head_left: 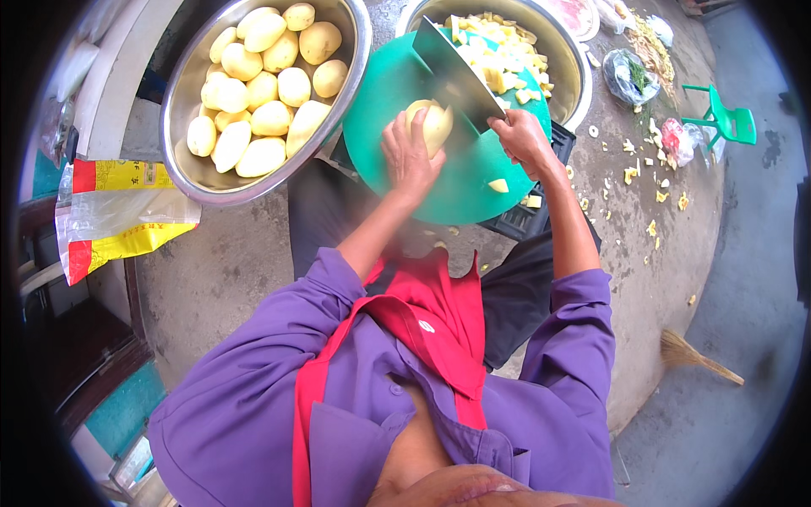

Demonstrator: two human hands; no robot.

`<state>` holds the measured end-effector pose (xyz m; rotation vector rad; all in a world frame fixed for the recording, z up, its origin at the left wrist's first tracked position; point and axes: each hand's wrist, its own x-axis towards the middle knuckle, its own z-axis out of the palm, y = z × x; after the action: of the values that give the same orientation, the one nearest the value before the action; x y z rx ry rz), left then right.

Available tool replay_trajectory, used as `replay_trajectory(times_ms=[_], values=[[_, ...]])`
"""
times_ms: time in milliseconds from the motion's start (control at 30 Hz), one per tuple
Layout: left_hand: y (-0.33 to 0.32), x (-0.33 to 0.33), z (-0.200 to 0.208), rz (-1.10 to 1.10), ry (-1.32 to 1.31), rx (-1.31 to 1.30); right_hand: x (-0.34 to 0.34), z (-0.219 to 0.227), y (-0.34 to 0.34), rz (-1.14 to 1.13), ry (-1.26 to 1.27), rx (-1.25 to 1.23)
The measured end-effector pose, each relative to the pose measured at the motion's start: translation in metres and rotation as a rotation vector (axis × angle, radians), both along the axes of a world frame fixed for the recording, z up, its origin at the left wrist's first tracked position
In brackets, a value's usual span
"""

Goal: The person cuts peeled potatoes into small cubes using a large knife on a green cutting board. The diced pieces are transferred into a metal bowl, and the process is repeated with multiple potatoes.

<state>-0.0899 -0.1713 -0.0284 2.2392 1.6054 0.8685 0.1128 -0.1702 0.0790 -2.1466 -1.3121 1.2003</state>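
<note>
My left hand [410, 156] is closed around a peeled potato [432, 127] resting on a round green cutting board [380, 89]. In my right hand [525, 144] is the handle of a broad cleaver [456, 72]. Its blade stands just right of the potato, slanting up toward the far left; whether it touches the board I cannot tell. A small potato piece [498, 185] lies on the board near its front right. Beyond the board, cut potato chunks [507, 63] heap up in a metal basin [579, 84]. Several whole peeled potatoes [270, 117] fill another metal basin [173, 160] at the left.
A black crate [528, 220] shows beneath the board. A red and yellow plastic sack [127, 211] lies at the left. Potato scraps [631, 175], plastic bags [629, 76], a green stool [731, 118] and a straw broom [697, 357] are on the floor at the right.
</note>
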Motion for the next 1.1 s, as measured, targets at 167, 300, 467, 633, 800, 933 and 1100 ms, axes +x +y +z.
replay_trajectory(times_ms=[167,300,467,633,800,933,1100], values=[[0.014,-0.014,-0.007,-0.167,-0.037,0.120,0.003,-0.002,0.000,0.008,0.010,0.010],[0.054,-0.039,-0.005,-0.515,-0.050,0.111,0.016,-0.007,-0.002,0.027,0.031,-0.004],[0.115,-0.047,0.036,-0.963,0.171,-0.155,0.023,-0.011,-0.008,0.046,0.032,-0.012],[0.110,-0.047,0.028,-0.818,0.224,-0.135,0.010,0.003,-0.016,0.018,-0.002,0.020],[0.089,-0.041,0.008,-0.541,0.129,0.057,-0.004,-0.016,-0.022,0.125,-0.127,0.142],[0.080,-0.037,0.014,-0.428,0.170,-0.004,-0.009,-0.007,-0.019,0.069,-0.089,0.087],[0.075,-0.056,0.003,-0.370,0.120,0.040,-0.018,0.021,-0.015,0.128,-0.162,0.336]])
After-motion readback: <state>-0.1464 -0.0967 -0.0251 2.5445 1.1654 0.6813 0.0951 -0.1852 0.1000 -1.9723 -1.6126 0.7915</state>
